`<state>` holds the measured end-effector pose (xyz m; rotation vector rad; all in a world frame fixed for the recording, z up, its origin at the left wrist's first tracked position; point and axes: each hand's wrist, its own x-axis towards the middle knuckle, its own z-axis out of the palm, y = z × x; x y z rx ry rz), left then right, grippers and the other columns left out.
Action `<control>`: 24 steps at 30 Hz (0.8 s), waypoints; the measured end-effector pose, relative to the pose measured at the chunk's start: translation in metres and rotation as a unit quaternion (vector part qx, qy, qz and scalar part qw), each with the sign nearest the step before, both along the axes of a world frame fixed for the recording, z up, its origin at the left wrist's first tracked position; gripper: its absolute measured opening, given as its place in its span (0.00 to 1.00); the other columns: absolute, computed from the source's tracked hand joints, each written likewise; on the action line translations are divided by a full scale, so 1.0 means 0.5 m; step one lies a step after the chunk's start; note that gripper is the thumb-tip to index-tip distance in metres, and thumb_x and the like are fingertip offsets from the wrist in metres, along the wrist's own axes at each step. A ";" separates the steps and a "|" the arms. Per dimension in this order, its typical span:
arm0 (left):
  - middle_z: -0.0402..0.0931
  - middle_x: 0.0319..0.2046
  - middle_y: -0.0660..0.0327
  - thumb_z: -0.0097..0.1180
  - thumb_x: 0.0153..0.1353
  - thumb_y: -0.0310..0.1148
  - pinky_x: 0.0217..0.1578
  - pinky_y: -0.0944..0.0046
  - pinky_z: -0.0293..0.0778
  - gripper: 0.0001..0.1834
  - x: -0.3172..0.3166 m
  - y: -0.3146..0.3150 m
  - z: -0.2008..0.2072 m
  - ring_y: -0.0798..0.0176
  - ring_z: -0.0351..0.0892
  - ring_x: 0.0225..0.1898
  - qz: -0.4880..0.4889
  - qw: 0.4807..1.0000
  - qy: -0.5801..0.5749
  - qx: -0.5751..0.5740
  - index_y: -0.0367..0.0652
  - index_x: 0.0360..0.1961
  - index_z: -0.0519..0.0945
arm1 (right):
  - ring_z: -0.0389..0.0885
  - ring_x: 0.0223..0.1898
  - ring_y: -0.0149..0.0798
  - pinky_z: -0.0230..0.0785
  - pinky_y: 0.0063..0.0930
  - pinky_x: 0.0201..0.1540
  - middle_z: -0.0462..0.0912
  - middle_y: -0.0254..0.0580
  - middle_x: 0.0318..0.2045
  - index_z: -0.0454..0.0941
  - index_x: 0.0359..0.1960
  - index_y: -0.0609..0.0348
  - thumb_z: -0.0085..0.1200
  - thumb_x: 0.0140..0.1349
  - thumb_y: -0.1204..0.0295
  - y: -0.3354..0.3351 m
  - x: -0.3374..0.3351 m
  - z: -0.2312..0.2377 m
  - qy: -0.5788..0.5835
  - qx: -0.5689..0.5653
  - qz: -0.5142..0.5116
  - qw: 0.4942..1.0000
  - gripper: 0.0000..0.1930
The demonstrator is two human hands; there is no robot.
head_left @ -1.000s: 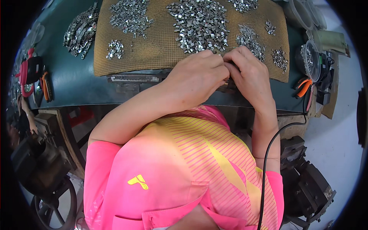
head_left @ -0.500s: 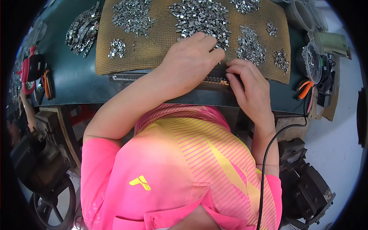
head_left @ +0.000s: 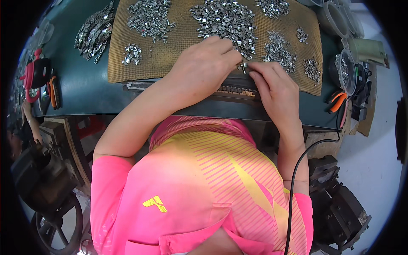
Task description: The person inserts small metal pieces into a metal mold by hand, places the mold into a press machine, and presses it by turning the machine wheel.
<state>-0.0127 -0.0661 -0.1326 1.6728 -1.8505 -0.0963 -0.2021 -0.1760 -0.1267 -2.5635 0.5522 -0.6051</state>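
Note:
Over the front edge of a textured tan mat, my left hand (head_left: pixel 205 66) is closed, its bent fingers pointing right and its fingertips mostly hidden. My right hand (head_left: pixel 275 87) faces it, thumb and index finger brought together around a small shiny metal piece (head_left: pixel 244 66). The two sets of fingertips almost meet there. Just below them lies a long dark slotted bar (head_left: pixel 235 91) with a row of small metal parts along it, copper-coloured at its right end. My left forearm covers part of this bar. Beyond my fingers spreads a large heap of small metal blocks (head_left: pixel 225 25).
On the tan mat (head_left: pixel 178 51) are piles of metal pins (head_left: pixel 148 19) and smaller parts (head_left: pixel 132 54). Linked metal strips (head_left: pixel 94 34) lie left of it. Orange-handled pliers (head_left: pixel 338 101) and clear tubs (head_left: pixel 346 72) stand right. A black cable (head_left: pixel 304 157) runs beside my right arm.
My hands have shifted slightly, opening a small gap between them where the metal piece now shows. More of the slotted bar is visible below my left hand.

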 end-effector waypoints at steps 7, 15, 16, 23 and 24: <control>0.72 0.33 0.60 0.60 0.56 0.28 0.39 0.57 0.76 0.07 -0.020 -0.012 -0.011 0.54 0.76 0.39 -0.017 0.999 -0.048 -0.002 0.43 0.36 0.79 | 0.84 0.33 0.42 0.76 0.35 0.32 0.78 0.36 0.31 0.79 0.38 0.53 0.60 0.64 0.72 -0.006 0.030 -0.004 0.068 -0.129 -0.002 0.989 0.04; 0.72 0.33 0.60 0.57 0.53 0.28 0.38 0.59 0.77 0.09 -0.017 -0.018 -0.017 0.54 0.76 0.39 -0.026 0.998 -0.061 -0.014 0.43 0.37 0.78 | 0.83 0.33 0.44 0.75 0.35 0.32 0.79 0.38 0.33 0.79 0.41 0.54 0.62 0.62 0.74 -0.001 -0.001 0.008 0.020 -0.065 0.033 0.997 0.07; 0.72 0.34 0.60 0.58 0.53 0.28 0.38 0.59 0.77 0.09 -0.017 -0.019 -0.017 0.54 0.76 0.40 -0.026 0.998 -0.060 -0.012 0.43 0.37 0.78 | 0.83 0.35 0.44 0.75 0.35 0.35 0.80 0.38 0.35 0.79 0.41 0.55 0.63 0.61 0.75 0.006 -0.012 0.013 0.021 -0.046 0.040 0.998 0.08; 0.74 0.34 0.58 0.61 0.58 0.28 0.41 0.55 0.76 0.07 -0.002 -0.015 -0.015 0.52 0.77 0.40 -0.019 1.000 -0.022 0.005 0.42 0.38 0.79 | 0.84 0.44 0.48 0.76 0.37 0.46 0.84 0.42 0.45 0.78 0.40 0.59 0.64 0.59 0.78 0.046 -0.018 0.027 0.017 -0.035 0.074 0.996 0.09; 0.74 0.34 0.58 0.61 0.58 0.28 0.41 0.55 0.76 0.07 0.004 -0.012 -0.011 0.52 0.77 0.40 -0.019 1.000 -0.022 0.004 0.42 0.38 0.79 | 0.84 0.44 0.48 0.76 0.35 0.45 0.85 0.43 0.45 0.78 0.40 0.60 0.63 0.60 0.79 0.045 -0.017 0.029 0.022 -0.033 0.080 0.996 0.09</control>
